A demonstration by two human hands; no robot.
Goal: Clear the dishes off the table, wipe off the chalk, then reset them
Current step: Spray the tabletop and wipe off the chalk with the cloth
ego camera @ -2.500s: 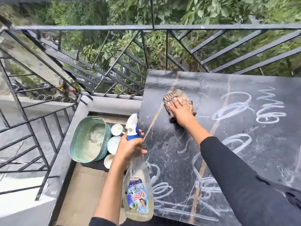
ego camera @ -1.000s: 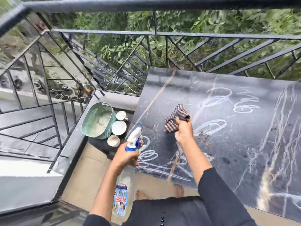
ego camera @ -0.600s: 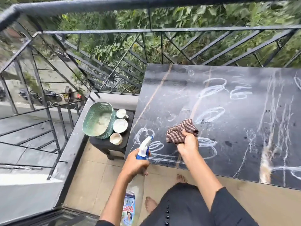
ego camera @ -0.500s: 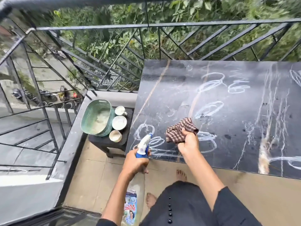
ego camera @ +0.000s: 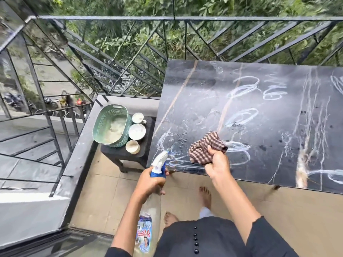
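Green plastic basket [ego camera: 111, 127] and three pale dishes [ego camera: 137, 131] sit on a low dark stool [ego camera: 128, 154] left of the table, so clearing looks finished. The left hand [ego camera: 150, 184] grips the spray bottle [ego camera: 157, 164] by its neck, nozzle aimed at the near-left corner. The right hand [ego camera: 217, 162], which pressed the checked cloth [ego camera: 206, 147] flat at the far side moments ago, now holds it lifted and bunched in a fist near the front edge. Wiping seems paused to wet a fresh patch. On the black stone-look table [ego camera: 269, 173], chalk loops [ego camera: 243, 115] and streaks remain across the middle and right. A metal railing [ego camera: 167, 18] and foliage stand behind.
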